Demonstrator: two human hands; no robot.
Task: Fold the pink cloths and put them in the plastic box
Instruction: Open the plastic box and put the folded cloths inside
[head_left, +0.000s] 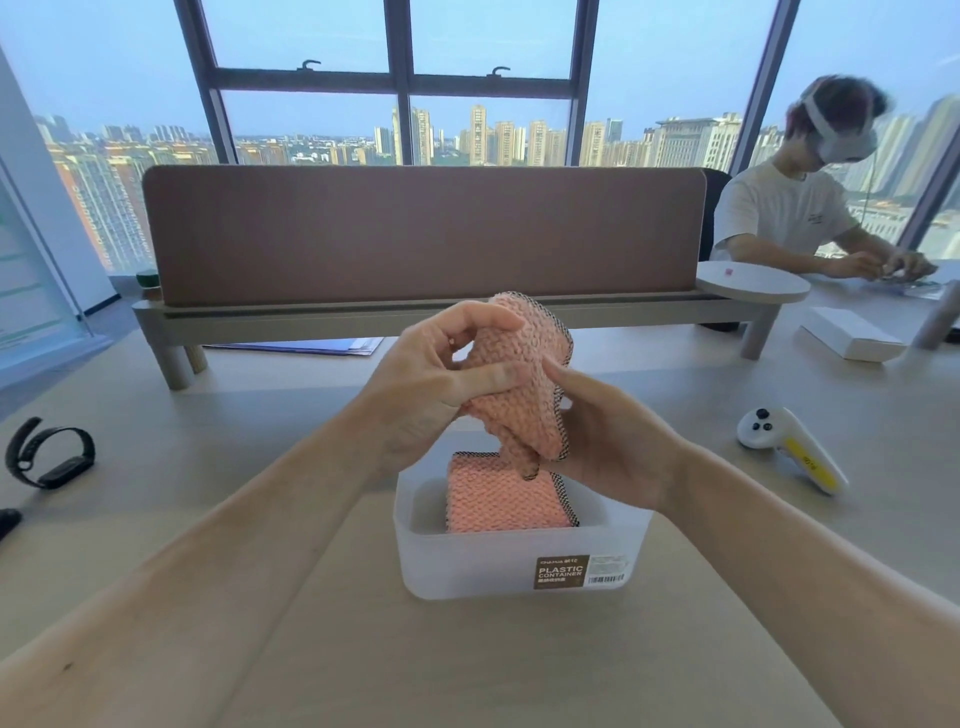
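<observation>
A pink waffle-textured cloth (524, 384) with a dark stitched edge hangs bunched in the air above the plastic box (519, 561). My left hand (441, 384) pinches its upper part from the left. My right hand (608, 447) grips its lower part from the right, fingers tucked behind the cloth. A loose corner dangles toward the box. Inside the translucent white box lies a second pink cloth (504, 499), folded flat into a square. The box stands on the table just in front of me.
A white hand controller (789, 447) lies right of the box. A black wristband (49, 452) lies at the far left. A brown desk divider (426, 234) on a raised shelf runs across the back. A person sits at the far right, beside a white box (852, 340).
</observation>
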